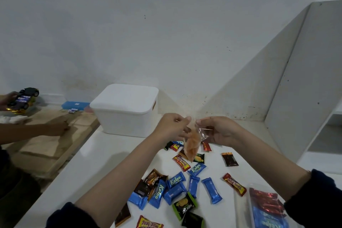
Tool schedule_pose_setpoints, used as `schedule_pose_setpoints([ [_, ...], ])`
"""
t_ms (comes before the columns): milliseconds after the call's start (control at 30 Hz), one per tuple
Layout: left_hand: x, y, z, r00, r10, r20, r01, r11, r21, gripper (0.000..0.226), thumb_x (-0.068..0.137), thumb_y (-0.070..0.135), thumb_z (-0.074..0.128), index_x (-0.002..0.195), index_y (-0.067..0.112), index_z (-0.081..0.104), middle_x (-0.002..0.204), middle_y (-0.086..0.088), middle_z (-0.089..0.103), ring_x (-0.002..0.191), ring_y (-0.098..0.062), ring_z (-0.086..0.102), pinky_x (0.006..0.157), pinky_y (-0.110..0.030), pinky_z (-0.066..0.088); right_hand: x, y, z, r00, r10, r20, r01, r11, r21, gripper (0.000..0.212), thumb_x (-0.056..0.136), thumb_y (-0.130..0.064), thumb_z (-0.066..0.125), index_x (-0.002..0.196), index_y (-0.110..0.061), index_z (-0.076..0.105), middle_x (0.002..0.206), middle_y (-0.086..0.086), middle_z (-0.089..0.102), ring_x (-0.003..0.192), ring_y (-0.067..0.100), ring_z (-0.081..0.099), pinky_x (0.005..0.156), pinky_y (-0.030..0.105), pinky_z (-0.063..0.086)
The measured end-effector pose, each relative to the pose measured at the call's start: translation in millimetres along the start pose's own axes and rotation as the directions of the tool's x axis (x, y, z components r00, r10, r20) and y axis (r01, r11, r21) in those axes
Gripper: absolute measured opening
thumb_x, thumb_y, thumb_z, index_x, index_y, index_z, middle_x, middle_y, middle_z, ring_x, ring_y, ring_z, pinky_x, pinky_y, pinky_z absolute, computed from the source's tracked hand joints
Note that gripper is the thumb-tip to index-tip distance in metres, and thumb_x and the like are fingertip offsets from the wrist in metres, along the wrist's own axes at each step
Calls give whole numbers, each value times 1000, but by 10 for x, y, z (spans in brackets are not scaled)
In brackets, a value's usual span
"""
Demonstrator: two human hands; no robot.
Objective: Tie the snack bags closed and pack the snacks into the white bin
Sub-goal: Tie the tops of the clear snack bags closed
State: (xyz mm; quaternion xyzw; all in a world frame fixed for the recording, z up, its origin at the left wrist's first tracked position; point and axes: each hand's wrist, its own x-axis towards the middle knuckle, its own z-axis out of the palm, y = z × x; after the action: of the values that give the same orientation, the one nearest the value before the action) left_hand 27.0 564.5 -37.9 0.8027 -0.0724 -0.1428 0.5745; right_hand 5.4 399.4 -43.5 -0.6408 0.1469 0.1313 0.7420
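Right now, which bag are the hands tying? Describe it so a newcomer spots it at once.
Start at the lidded white bin against the wall. Just in front of it, the left hand and right hand pinch the top of a small clear snack bag hanging above the table. Unlike the foil-wrapped snacks below, it is transparent, with orange contents.

A white table (103, 155) is seen, with a lidded white bin (125, 109) set at its far edge. Blue Kalpa wafers (175, 181), red beng-beng bars (234, 184) and Nextar packs (184, 206) are scattered across the near side; a clear bag of snacks (266, 207) is laid right.
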Motion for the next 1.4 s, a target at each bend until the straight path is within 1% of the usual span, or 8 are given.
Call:
schedule_pose_setpoints([
  [267, -13, -67, 84, 999, -26, -41, 25, 999, -25, 35, 86, 40, 64, 96, 7, 65, 96, -13, 70, 72, -25, 73, 70, -33, 61, -3, 139, 44, 999, 29, 14, -30, 996, 83, 18, 82, -3, 65, 100, -1, 63, 95, 14, 68, 91, 29, 66, 72, 38, 55],
  [467, -34, -97, 51, 999, 11, -38, -13, 999, -41, 12, 88, 17, 65, 81, 8, 63, 72, -10, 67, 58, -18, 67, 65, -30, 59, -51, 161, 88, 1000, -16, 20, 15, 1000, 25, 11, 87, 4, 55, 89, -1, 65, 83, 10, 70, 79, 20, 66, 65, 34, 55],
  [767, -24, -138, 43, 997, 65, -47, -69, 992, -107, 13, 90, 5, 58, 78, 9, 62, 77, -15, 70, 64, -18, 70, 67, -28, 59, -28, 184, 118, 986, -157, -62, 152, 985, -77, 8, 86, -3, 62, 80, -3, 67, 85, 15, 69, 77, 23, 65, 66, 32, 58],
  [900, 15, -98, 34, 994, 39, -105, -56, 985, -166, 12, 91, 9, 58, 80, 8, 62, 81, -14, 70, 66, -19, 70, 63, -26, 59, -89, 340, 132, 794, -608, -27, 503, 680, -532, 20, 82, -33, 69, 91, -16, 72, 88, -5, 71, 78, -3, 63, 67, 11, 47],
  [1033, 70, 56, -27, 994, 3, -112, -38, 949, -312, 11, 92, 7, 55, 84, 4, 61, 77, -13, 68, 63, -17, 70, 59, -22, 58, -77, 564, 59, 667, -724, 178, 577, 349, -739, 82, 63, -63, 74, 131, -28, 45, 120, -23, 44, 109, -14, 40, 85, 0, 32],
  [1100, 89, 138, -47, 995, 10, -101, -46, 932, -359, 10, 92, 7, 56, 83, 4, 61, 74, -11, 68, 61, -16, 70, 58, -22, 57, -18, 659, 43, 684, -718, 133, 548, 385, -743, 90, 63, -59, 77, 136, -27, 36, 125, -21, 37, 112, -10, 36, 88, 2, 28],
  [1267, 162, 207, -20, 998, 29, -58, -49, 923, -383, 14, 96, 13, 49, 99, 5, 60, 92, -12, 74, 80, -18, 73, 73, -28, 59, 117, 694, 26, 686, -712, -151, 516, 622, -589, 36, 82, -24, 70, 110, -26, 48, 100, -11, 58, 92, 6, 58, 71, 12, 43],
  [1400, 373, -88, 131, 985, -19, -172, -10, 986, -164, 14, 91, 14, 55, 104, 16, 57, 107, -7, 68, 89, -13, 67, 79, -30, 55, 239, 789, -107, 733, -611, -298, 472, 773, -423, 27, 84, -15, 68, 106, -20, 53, 97, -6, 60, 91, 16, 61, 67, 19, 50],
])
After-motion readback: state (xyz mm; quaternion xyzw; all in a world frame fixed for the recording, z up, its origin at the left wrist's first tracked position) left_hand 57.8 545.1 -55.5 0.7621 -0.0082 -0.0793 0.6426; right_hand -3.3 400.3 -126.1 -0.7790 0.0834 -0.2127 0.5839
